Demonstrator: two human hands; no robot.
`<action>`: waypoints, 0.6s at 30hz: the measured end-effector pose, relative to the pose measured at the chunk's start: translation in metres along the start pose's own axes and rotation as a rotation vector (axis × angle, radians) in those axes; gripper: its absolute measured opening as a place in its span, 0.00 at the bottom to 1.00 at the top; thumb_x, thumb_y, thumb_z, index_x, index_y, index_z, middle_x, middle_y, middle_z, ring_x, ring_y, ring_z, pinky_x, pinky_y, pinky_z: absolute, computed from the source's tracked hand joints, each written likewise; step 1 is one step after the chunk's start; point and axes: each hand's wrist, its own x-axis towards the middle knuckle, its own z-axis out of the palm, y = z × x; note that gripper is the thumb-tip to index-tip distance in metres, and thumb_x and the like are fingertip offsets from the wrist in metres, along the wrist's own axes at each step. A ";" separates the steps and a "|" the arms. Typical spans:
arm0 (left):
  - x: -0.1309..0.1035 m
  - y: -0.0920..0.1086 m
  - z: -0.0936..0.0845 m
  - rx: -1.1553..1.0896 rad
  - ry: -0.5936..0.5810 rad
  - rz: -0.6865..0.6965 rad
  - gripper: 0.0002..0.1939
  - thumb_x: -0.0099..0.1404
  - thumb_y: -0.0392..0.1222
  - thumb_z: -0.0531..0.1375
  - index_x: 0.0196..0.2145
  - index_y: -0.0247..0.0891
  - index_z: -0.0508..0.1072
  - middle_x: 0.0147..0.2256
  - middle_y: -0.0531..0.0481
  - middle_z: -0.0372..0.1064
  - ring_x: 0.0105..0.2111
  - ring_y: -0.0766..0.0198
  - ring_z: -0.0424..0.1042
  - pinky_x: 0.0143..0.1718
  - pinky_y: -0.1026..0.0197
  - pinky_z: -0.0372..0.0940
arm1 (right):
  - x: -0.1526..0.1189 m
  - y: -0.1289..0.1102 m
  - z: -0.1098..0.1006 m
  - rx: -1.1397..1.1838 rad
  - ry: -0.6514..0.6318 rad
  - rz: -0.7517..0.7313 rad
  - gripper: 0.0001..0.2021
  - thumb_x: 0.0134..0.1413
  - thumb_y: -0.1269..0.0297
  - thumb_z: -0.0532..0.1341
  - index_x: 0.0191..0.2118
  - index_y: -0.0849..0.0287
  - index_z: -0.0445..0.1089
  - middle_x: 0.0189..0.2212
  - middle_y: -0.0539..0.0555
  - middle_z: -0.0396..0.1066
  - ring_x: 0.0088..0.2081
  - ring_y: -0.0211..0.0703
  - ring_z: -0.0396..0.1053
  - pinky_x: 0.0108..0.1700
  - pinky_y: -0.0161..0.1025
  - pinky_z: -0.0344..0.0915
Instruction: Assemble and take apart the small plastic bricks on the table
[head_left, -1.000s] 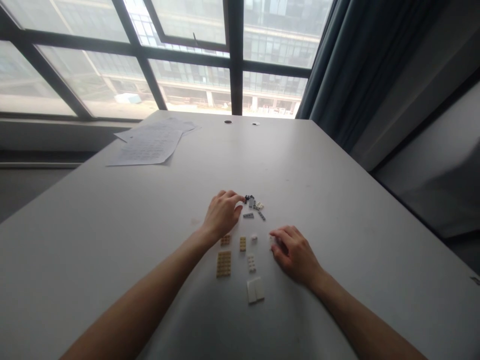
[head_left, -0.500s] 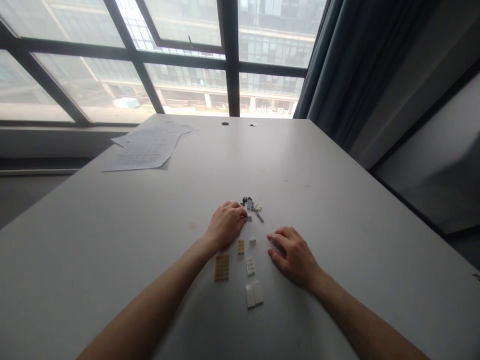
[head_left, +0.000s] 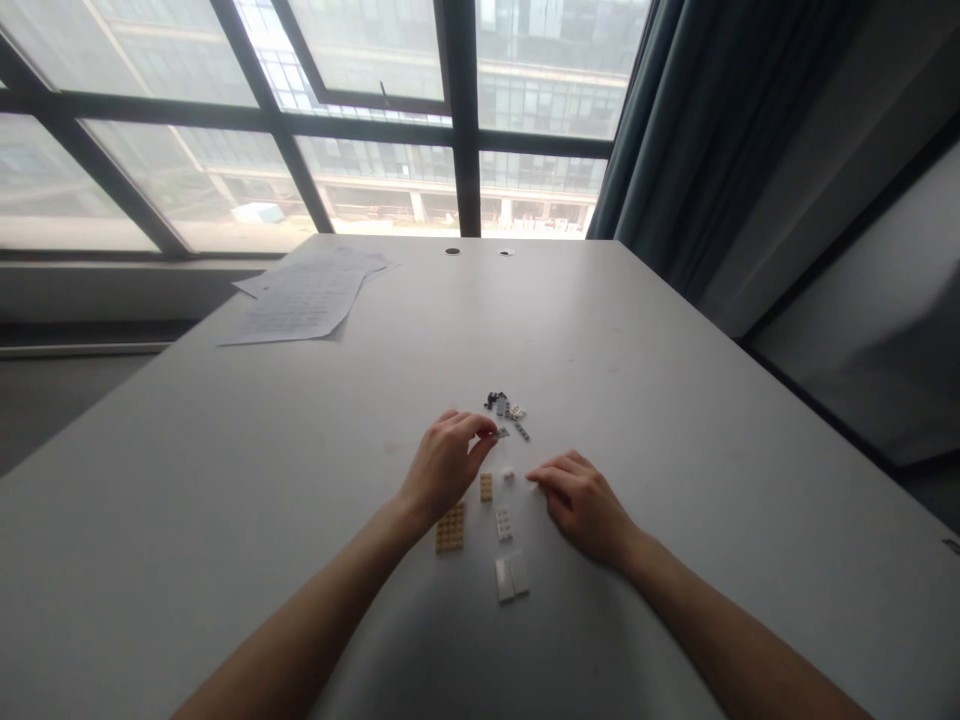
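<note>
two bare hands work near the centre of the frame. the left hand [head_left: 444, 458] has thumb and fingers pinched together on one small gray piece [head_left: 502, 433], just below the mixed pile [head_left: 501, 406]; the step in hand seems to be picking up this piece, and the next move would call for a light, steady pinch. the right hand [head_left: 586, 502] curls right of centre, a small white bit [head_left: 534, 487] at its fingertips; whether its fingers are clamped on it, i cannot tell. counted on the tabletop [head_left: 675, 400], below centre: two tan plates [head_left: 450, 530], one white brick [head_left: 508, 474], one studded white plate [head_left: 503, 525], two smooth white plates [head_left: 505, 580]. one gray strip [head_left: 522, 431] lies beside the pile, whose pieces are too small to count.
</note>
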 end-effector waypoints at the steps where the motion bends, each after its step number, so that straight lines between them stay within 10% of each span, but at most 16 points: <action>1: -0.002 0.004 0.000 -0.006 0.000 0.005 0.02 0.63 0.37 0.60 0.34 0.39 0.73 0.31 0.51 0.73 0.35 0.61 0.69 0.39 0.59 0.64 | 0.000 0.000 0.000 0.035 -0.010 -0.020 0.17 0.54 0.79 0.55 0.44 0.55 0.72 0.38 0.53 0.73 0.43 0.45 0.66 0.49 0.44 0.63; 9: -0.013 0.029 0.005 0.015 -0.033 0.176 0.02 0.64 0.37 0.59 0.32 0.38 0.71 0.30 0.51 0.72 0.33 0.62 0.67 0.37 0.60 0.63 | 0.001 -0.002 -0.006 0.430 0.223 0.233 0.11 0.54 0.68 0.58 0.44 0.58 0.69 0.38 0.55 0.71 0.37 0.42 0.70 0.41 0.40 0.68; 18: -0.017 0.035 0.003 0.242 -0.099 0.561 0.08 0.69 0.37 0.51 0.35 0.37 0.70 0.35 0.49 0.72 0.35 0.62 0.64 0.38 0.58 0.58 | 0.004 -0.007 -0.016 0.667 0.114 0.460 0.06 0.47 0.64 0.62 0.30 0.61 0.72 0.20 0.48 0.67 0.21 0.34 0.62 0.25 0.33 0.61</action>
